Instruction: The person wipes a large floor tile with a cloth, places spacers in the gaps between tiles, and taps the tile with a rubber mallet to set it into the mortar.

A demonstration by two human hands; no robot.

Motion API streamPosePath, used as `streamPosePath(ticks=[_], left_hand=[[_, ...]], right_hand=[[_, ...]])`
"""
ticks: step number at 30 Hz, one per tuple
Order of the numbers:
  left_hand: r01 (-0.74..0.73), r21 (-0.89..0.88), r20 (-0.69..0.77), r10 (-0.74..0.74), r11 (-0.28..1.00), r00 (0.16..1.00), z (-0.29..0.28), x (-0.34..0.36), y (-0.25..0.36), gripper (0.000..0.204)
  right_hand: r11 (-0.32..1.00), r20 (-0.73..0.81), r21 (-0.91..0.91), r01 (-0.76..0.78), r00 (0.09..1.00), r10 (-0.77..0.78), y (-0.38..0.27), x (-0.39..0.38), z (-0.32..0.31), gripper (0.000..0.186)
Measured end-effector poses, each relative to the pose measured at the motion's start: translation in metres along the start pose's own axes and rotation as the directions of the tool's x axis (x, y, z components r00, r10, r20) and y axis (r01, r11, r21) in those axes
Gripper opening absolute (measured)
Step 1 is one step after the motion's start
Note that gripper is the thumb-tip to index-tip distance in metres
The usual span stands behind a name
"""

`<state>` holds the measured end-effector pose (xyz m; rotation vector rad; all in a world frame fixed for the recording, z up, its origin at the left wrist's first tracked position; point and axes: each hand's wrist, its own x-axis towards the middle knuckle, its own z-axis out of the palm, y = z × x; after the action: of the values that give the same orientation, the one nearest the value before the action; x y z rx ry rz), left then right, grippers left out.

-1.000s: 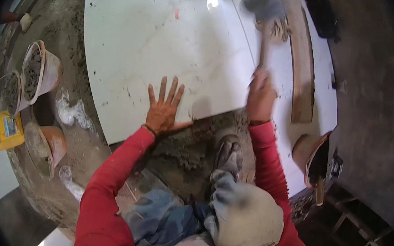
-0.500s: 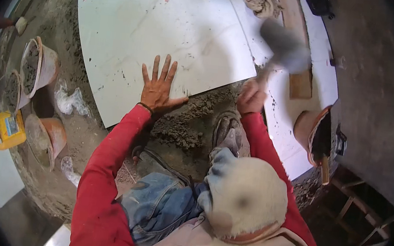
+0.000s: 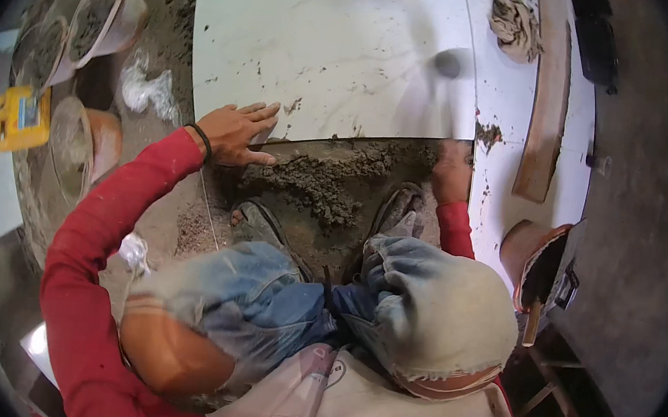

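Observation:
A large white tile [image 3: 316,68] with grey veins and specks of mortar lies in front of me. My left hand [image 3: 236,129] lies with fingers stretched over its near left corner, the thumb pointing along the near edge. My right hand [image 3: 452,172] is closed round the handle of a mallet by the near right corner. The dark mallet head [image 3: 449,63] is over the right part of the tile, blurred by motion; whether it touches is unclear. Lumpy grey mortar [image 3: 337,180] is spread along the near edge, just beyond my feet.
Mortar buckets [image 3: 118,19] and a yellow jug [image 3: 23,120] stand at the left, near crumpled clear plastic [image 3: 148,87]. On the right are laid tiles [image 3: 497,165], a wooden board [image 3: 545,109], a rag [image 3: 516,26] and a bucket [image 3: 527,249] with a wooden handle.
My left hand has shifted from the tile's near middle to its left corner. The mallet, raised above the right side before, is now lower over the tile. The view has moved too.

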<state>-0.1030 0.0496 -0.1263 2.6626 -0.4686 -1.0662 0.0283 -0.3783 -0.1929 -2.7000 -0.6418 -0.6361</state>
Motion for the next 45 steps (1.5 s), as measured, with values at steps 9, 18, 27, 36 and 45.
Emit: streamPosePath(ticks=[9, 18, 27, 36, 45], left_hand=[[0.336, -0.001, -0.614, -0.266, 0.942, 0.744, 0.078, 0.038, 0.024, 0.089], [0.175, -0.299, -0.745, -0.344, 0.938, 0.571, 0.105, 0.055, 0.038, 0.088], [0.238, -0.287, -0.766, -0.371, 0.928, 0.524, 0.108, 0.045, 0.043, 0.083], [0.273, -0.284, -0.73, -0.392, 0.919, 0.56, 0.112, 0.036, 0.043, 0.083], [0.326, -0.354, -0.707, -0.478, 0.877, 0.521, 0.116, 0.035, 0.039, 0.099]], right_hand=[[0.283, -0.127, 0.937, 0.205, 0.954, -0.273, 0.016, 0.233, -0.156, 0.034], [0.964, 0.19, 0.142, 0.224, 0.95, -0.248, 0.013, -0.03, 0.04, 0.039], [0.849, -0.107, 0.525, -0.052, 0.986, 0.127, -0.031, 0.023, 0.004, 0.042], [0.957, 0.41, -0.003, 0.29, 0.873, -0.264, -0.007, 0.004, 0.028, 0.025], [0.537, 0.005, 0.835, -0.122, 0.977, 0.213, -0.114, 0.114, -0.03, 0.03]])
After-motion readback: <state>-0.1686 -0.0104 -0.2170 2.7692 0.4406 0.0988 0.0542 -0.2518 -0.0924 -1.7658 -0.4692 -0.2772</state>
